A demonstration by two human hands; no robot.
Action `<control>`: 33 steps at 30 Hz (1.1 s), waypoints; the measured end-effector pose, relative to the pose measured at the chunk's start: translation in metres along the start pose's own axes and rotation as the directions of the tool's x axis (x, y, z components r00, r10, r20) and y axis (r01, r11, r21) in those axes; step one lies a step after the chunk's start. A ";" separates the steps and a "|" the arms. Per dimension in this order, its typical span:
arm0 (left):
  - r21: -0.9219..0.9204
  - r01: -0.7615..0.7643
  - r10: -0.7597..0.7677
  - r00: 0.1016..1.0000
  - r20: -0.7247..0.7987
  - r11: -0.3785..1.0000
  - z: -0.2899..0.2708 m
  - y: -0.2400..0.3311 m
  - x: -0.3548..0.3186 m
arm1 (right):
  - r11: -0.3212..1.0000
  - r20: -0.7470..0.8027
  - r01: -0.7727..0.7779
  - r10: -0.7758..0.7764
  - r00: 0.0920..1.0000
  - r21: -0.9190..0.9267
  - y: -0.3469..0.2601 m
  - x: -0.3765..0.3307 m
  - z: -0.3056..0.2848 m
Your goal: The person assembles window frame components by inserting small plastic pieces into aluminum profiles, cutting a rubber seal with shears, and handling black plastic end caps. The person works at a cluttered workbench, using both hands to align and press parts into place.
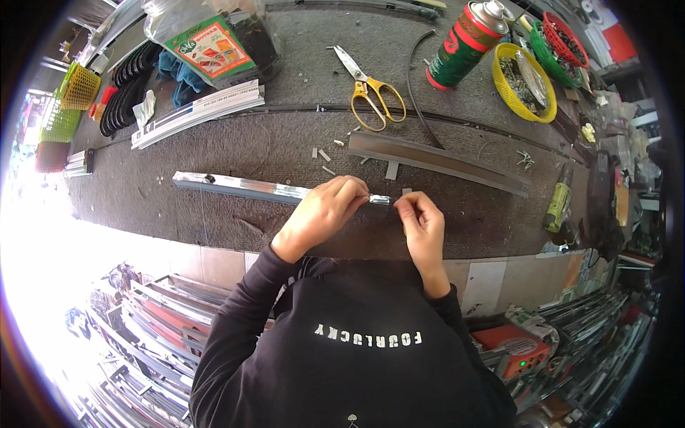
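A long, narrow metal profile [246, 190] with a shiny top and a dark grey side lies along the near part of the worktable. My left hand [325, 212] is closed over it near its right end, thumb and fingertips pressed together on the top. At that end my right hand [424, 227] makes a pinch; whatever sits between its fingertips is too small to make out. Beyond my hands rests a brown channel strip [442, 165] with grey edges. Small grey offcuts [324, 155] are scattered near it. Scissors with yellow handles [359, 91] lie farther back, blades apart.
A clear plastic jar [264, 50] and white-wrapped profiles [203, 110] stand back left. At the back right are a green-and-red spray can [464, 50], a bent black cord [415, 85] and a yellow basket [546, 113] of small hardware. A green bottle [558, 203] lies right.
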State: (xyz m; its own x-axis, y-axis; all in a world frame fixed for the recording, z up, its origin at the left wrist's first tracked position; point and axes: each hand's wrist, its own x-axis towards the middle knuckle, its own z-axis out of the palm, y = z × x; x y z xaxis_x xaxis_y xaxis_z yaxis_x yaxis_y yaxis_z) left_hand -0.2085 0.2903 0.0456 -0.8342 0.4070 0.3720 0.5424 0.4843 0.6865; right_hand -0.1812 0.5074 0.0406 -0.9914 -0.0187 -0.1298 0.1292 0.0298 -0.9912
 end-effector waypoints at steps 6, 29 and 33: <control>0.119 -0.066 0.069 0.997 -0.021 0.991 0.004 0.003 -0.006 | 0.996 0.111 -0.050 0.057 0.992 -0.069 -0.006 -0.002 0.001; 0.180 -0.098 0.107 0.994 -0.038 0.979 -0.014 0.032 0.000 | 0.400 0.246 0.475 -0.502 0.829 -0.784 -0.059 0.032 -0.071; 0.161 -0.121 0.125 0.992 -0.016 0.979 -0.015 0.031 0.000 | 0.218 0.320 0.451 -0.452 0.833 -0.866 -0.048 0.070 -0.076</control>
State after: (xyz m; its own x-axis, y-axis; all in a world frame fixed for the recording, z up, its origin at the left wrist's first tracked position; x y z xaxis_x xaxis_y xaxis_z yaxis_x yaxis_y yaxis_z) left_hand -0.1931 0.2939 0.0760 -0.7611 0.4523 0.4648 0.6484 0.5497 0.5267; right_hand -0.2589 0.5803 0.0809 -0.8770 -0.3485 0.3309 -0.4378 0.8632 -0.2514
